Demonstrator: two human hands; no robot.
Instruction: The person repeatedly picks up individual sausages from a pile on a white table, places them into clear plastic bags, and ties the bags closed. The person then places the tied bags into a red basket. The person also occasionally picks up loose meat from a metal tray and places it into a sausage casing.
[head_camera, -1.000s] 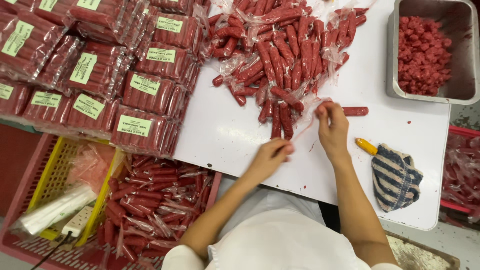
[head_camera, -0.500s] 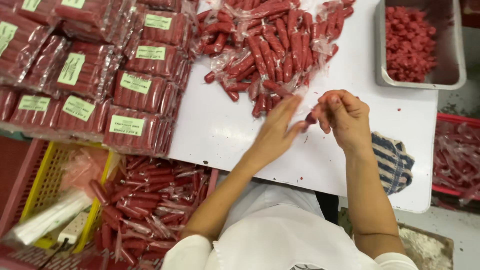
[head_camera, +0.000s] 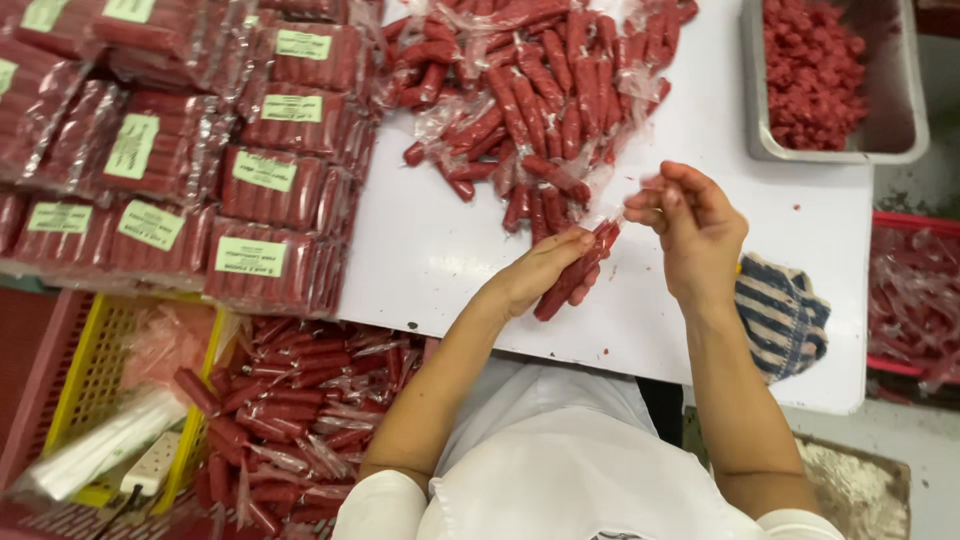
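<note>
**A:** Fingers (head_camera: 575, 242) of the left hand (head_camera: 535, 272) wrapped around a red sausage (head_camera: 578, 272), long and thin, held slanted just above the white desk (head_camera: 420, 250). Looks smooth and glossy, deep red, rounded at the lower end.

**B:** Yep. Right hand (head_camera: 695, 230) just beside it, fingertips (head_camera: 665, 195) pinched together on a thin clear bit of plastic wrap (head_camera: 632, 200) at the sausage's top end. So both closed, left gripping the sausage, right nipping the film.

**A:** Just behind the hands, a loose pile of sausages (head_camera: 540, 90) of the same kind, tangled up in crinkly see-through wrappers, spread across the far side of the desk.

**B:** To the left of that, flat sealed packs (head_camera: 265, 190) stacked in rows, shiny film, each with a pale green rectangular label.

**A:** Far right corner: a rectangular metal tray (head_camera: 905, 100) full of small, crumbly-looking red chunks. Can't tell what exactly.

**B:** Near the right wrist, a striped cloth (head_camera: 785, 315), dark blue and white, soft and crumpled, at the desk edge.

**A:** Lower left, below desk level, a red crate (head_camera: 30, 400) heaped with more wrapped sausages, plus a yellow lattice basket (head_camera: 90, 380) holding clear bags.
</note>
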